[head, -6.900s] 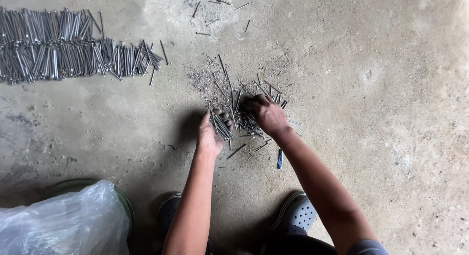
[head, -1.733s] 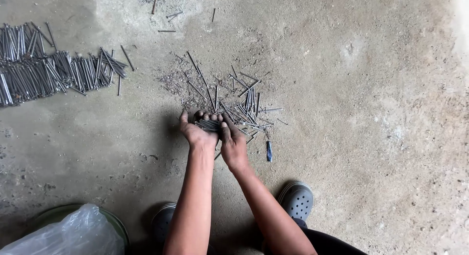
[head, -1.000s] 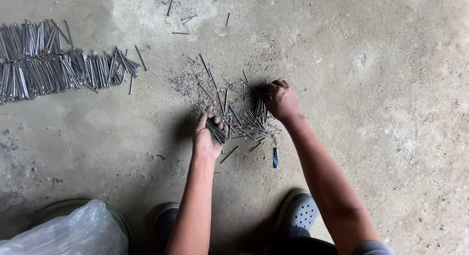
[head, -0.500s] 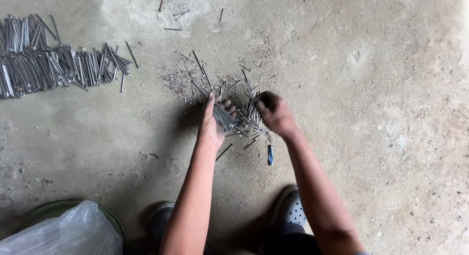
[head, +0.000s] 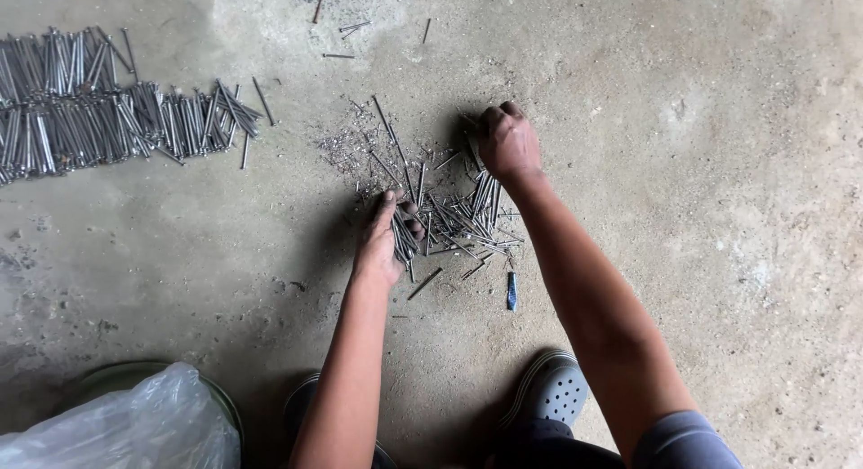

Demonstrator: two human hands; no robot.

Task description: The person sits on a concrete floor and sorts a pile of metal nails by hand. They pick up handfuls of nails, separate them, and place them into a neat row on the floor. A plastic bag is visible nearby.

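**Sorting nails on the concrete floor**

We are looking down at our two bare hands working over a loose pile of nails [head: 449,213] on the concrete floor [head: 701,208]. Our left hand [head: 385,235] is curling tight around a small bundle of nails [head: 404,240], with their points sticking down and out past the fingers. The bundle is sitting at the near left edge of the pile.

Our right hand [head: 508,143] is reaching to the far side of the pile with fingers bent and pressed together over the nails there. We cannot tell whether it is gripping any or only touching them.

The pile is lying between the two hands, with nails crossing one another at all angles and some grit and short bits scattered to its far left. A small blue thing [head: 511,290] is lying just near the pile, toward us, apart from it.

Well off to the left, rows of sorted nails [head: 108,118] are lying side by side. A few stray nails [head: 360,19] are resting at the top. A clear plastic bag [head: 108,428] is sitting in a green bowl [head: 117,372] at the lower left, and our grey clog [head: 553,388] is showing below.
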